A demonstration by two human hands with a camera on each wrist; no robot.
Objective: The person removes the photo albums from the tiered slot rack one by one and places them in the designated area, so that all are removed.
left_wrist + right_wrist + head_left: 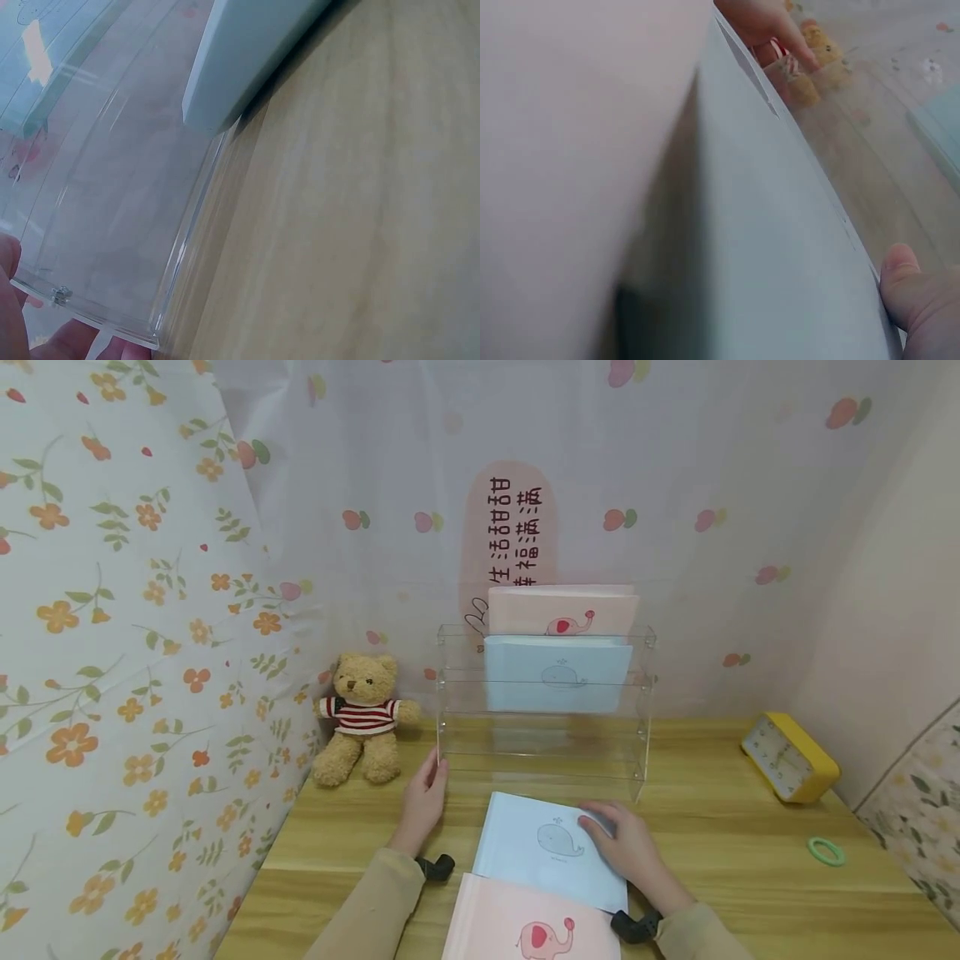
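Observation:
A clear acrylic rack (442,727) stands against the back wall. My left hand (422,802) grips its left side panel, thumb on one face and fingers on the other, as the left wrist view shows. My right hand (630,843) holds a light blue book (517,847) with a whale drawing by its far right corner, thumb on the edge in the right wrist view. A pink book (487,918) with an elephant lies nearer me, meeting the blue one's near edge. In the rack, another blue book (517,677) leans in front of another pink book (517,610).
Left of the rack sits a teddy bear (363,718) in a striped top. A yellow clock (795,756) stands at the right, with a green ring (826,852) nearer on the wooden table (750,902). Patterned cloth (150,652) hangs along the left side and back.

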